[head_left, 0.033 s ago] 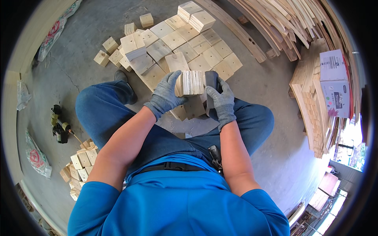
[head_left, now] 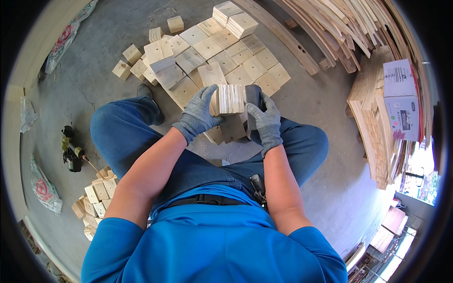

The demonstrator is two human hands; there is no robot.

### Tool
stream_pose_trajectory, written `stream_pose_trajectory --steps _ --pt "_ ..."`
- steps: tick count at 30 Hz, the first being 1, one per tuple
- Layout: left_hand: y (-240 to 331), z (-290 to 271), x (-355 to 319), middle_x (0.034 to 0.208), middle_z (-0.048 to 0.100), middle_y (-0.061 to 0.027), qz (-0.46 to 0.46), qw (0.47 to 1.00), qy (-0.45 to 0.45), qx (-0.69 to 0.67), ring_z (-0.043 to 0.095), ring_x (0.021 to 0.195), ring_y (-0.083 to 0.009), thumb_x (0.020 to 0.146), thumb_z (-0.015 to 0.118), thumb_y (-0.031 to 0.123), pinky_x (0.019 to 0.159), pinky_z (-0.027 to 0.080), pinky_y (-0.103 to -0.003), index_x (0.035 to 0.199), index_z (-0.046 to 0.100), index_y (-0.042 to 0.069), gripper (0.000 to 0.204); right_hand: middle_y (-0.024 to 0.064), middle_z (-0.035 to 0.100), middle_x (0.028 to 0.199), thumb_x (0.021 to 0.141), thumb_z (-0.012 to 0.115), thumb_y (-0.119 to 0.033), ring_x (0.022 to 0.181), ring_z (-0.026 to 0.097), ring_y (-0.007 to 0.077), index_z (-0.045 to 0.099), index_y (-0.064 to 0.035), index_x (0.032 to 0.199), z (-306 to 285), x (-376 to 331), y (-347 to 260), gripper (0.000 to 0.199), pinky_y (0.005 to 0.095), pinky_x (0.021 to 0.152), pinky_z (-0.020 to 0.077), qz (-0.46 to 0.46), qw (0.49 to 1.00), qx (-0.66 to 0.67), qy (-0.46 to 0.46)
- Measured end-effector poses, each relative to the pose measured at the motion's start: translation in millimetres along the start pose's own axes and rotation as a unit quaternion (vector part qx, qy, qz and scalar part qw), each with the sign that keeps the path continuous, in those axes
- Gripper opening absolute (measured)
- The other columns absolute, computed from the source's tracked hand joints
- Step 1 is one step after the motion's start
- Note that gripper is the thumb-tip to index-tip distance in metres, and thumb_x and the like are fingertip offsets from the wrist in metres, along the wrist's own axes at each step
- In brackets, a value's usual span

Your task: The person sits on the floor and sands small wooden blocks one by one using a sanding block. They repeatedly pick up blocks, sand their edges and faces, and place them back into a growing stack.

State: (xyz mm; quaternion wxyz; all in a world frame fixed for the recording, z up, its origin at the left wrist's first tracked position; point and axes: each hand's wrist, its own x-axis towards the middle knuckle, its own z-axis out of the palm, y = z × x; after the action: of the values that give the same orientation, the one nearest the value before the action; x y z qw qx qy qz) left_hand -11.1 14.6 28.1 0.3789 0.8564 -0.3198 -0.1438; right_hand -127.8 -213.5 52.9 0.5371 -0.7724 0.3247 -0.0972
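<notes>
Gloves [head_left: 193, 123] covered your left hand [head_left: 202, 111] and right hand [head_left: 265, 115]. The left gripped one end of a block [head_left: 230, 99], its striped side facing up, held out before you. Your right hand clasped a dark pad [head_left: 254, 96] at the block's right end. Wood squares [head_left: 208, 48] lay in rows on the floor [head_left: 325, 101] beyond, and a carton [head_left: 401, 92] stood by stacked boards [head_left: 376, 127] to your right.
</notes>
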Motion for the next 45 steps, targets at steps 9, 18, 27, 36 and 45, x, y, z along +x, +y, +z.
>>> stream_pose_trajectory --steps 9,18,27,36,45 --pt "8.9 -0.7 12.6 0.16 0.044 -0.025 -0.032 0.999 -0.025 -0.026 0.044 0.149 -0.043 0.066 0.1 0.035 0.126 0.039 -0.046 0.165 0.031 0.005 0.125 0.0248 0.064 0.141 0.078 0.093 -0.03 0.128 0.063 0.0401 0.063 -0.0036 0.146 -5.1 -13.5 -17.8 0.079 0.0469 0.112 0.0501 -0.163 0.962 -0.215 0.033" --pt "6.4 2.5 21.6 0.156 0.051 -0.0239 -0.043 0.996 -0.05 -0.066 0.05 0.146 -0.0385 0.064 0.1 0.04 0.123 0.042 -0.041 0.162 0.038 0.004 0.121 0.0239 0.061 0.142 0.075 0.092 -0.034 0.128 0.058 0.0446 0.064 -0.0098 0.144 -8.3 -12.9 -26.9 0.078 0.0549 0.11 0.0465 -0.254 0.881 -0.392 0.075" --pt "5.5 1.3 22.9 0.155 0.051 -0.0213 -0.073 0.992 -0.071 -0.068 0.051 0.146 -0.0367 0.064 0.1 0.042 0.123 0.043 -0.041 0.161 0.038 0.007 0.121 0.0256 0.062 0.141 0.079 0.091 -0.034 0.128 0.06 0.0428 0.066 -0.0041 0.14 -26.4 0.0 -15.2 0.072 0.0514 0.111 0.0484 -0.202 0.926 -0.311 0.065" --pt "6.0 2.5 22.8 0.154 0.052 -0.0208 -0.083 0.991 -0.073 -0.071 0.05 0.147 -0.0364 0.065 0.102 0.035 0.124 0.041 -0.042 0.161 0.038 0.006 0.119 0.0203 0.06 0.146 0.078 0.088 -0.037 0.13 0.057 0.0439 0.065 -0.0144 0.145 -7.3 -6.0 -36.6 0.075 0.0536 0.112 0.0457 -0.218 0.898 -0.381 0.016" --pt "1.7 3.0 23.0 0.154 0.052 -0.0218 -0.064 0.993 -0.069 -0.068 0.052 0.144 -0.0387 0.064 0.1 0.043 0.121 0.044 -0.043 0.161 0.038 0.009 0.12 0.0242 0.064 0.141 0.077 0.092 -0.032 0.131 0.059 0.042 0.066 -0.0063 0.142 -38.2 7.9 -15.9 0.074 0.0509 0.113 0.0471 -0.145 0.916 -0.364 0.086"
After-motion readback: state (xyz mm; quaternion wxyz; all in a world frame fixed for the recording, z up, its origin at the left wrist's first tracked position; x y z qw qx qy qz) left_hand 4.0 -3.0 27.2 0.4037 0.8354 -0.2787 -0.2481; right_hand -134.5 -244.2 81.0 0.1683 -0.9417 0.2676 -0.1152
